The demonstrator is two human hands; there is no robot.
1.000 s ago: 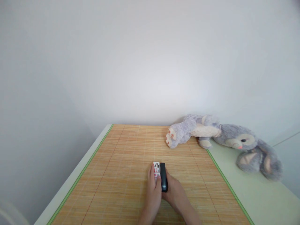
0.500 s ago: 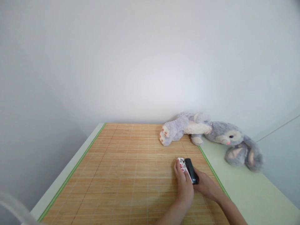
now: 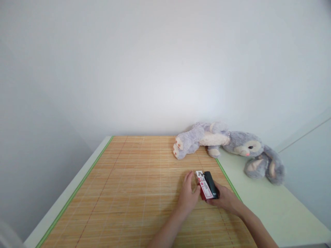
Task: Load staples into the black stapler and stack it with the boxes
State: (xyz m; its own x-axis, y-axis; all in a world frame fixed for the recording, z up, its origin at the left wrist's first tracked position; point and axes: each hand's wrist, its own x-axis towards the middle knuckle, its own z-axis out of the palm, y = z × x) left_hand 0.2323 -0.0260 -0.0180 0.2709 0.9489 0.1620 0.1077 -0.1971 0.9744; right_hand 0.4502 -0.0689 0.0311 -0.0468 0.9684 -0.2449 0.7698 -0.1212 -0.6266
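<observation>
A small white and red box [image 3: 205,187] stands on the bamboo mat [image 3: 134,193], right of the middle. Against its right side is a black object [image 3: 211,184], perhaps a stapler. My right hand [image 3: 226,199] wraps round the near right end of the black object, with fingertips at the box's near edge. Just left of the box is my left hand [image 3: 189,193], its thumb and fingers apart, the thumb tip close to the box's side. Whether that thumb touches the box is hard to tell.
A grey plush rabbit [image 3: 214,139] lies on its side along the back right, partly on the mat and partly on the pale green table [image 3: 266,203]. Behind it rises a white wall [image 3: 160,69]. A blurred pale object shows at the lower left corner.
My left hand has let go of the box and moved left, its fingers spreading. More of the box's printed face and red side now shows. The view has shifted slightly.
</observation>
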